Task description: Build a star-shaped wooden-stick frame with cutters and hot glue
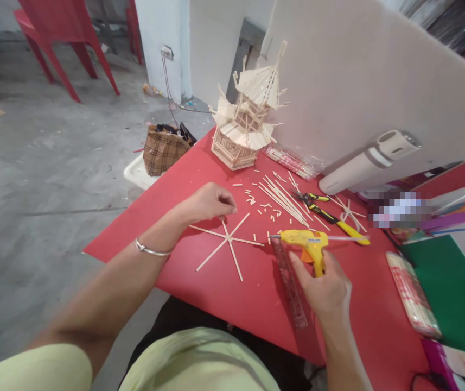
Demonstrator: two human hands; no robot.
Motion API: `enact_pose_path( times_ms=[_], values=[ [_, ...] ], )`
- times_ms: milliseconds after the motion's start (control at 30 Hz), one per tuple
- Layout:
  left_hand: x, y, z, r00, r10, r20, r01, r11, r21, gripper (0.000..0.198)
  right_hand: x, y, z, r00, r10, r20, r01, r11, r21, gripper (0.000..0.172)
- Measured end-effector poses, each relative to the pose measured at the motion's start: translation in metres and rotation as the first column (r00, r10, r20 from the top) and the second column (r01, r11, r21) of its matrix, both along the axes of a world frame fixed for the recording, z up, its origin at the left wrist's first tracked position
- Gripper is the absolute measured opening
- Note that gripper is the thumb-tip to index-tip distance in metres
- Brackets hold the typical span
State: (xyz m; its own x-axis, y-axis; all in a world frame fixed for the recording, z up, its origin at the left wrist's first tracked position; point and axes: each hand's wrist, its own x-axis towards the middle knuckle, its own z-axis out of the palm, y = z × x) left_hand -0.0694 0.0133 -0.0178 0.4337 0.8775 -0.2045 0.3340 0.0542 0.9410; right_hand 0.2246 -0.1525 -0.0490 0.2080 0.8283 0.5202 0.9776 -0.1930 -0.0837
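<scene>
My right hand (330, 285) grips a yellow glue gun (306, 239) with a pale glue stick in its back; the nozzle points left over a clear ruler (291, 288). Several thin wooden sticks meet at one centre and form a star (229, 238) on the red table. Just above the star's far arm is my left hand (211, 202), its fingers pinched together. What they hold, if anything, is too small to make out. Short cut stick pieces (265, 206) and a bundle of long sticks (283, 201) lie beyond the star.
A stick-built pagoda (244, 119) stands at the far corner. Yellow-black pliers (333, 217), a white tumbler (368, 163) and packs of sticks (413, 293) lie on the right. A green board (454, 293) borders them. Beyond the left edge sits a plaid bag (163, 149).
</scene>
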Motion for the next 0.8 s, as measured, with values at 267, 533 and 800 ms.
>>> enact_pose_path(
  times_ms=[267,533,800],
  values=[
    [0.016,-0.004,-0.003,0.919,0.195,0.342,-0.023,0.894,-0.446,0.009,0.07,-0.019,-0.009,0.896,-0.413,-0.16,0.304,0.837,-0.455,0.065],
    [0.019,-0.012,-0.01,0.904,0.141,0.404,0.073,0.879,-0.471,0.021,-0.016,0.021,0.053,0.85,0.37,-0.374,-0.389,0.921,0.027,0.023],
    [0.016,-0.006,-0.014,0.882,0.139,0.451,0.061,0.914,-0.402,0.021,-0.084,0.103,0.049,0.584,0.698,-0.415,-0.756,0.653,0.034,0.003]
  ],
)
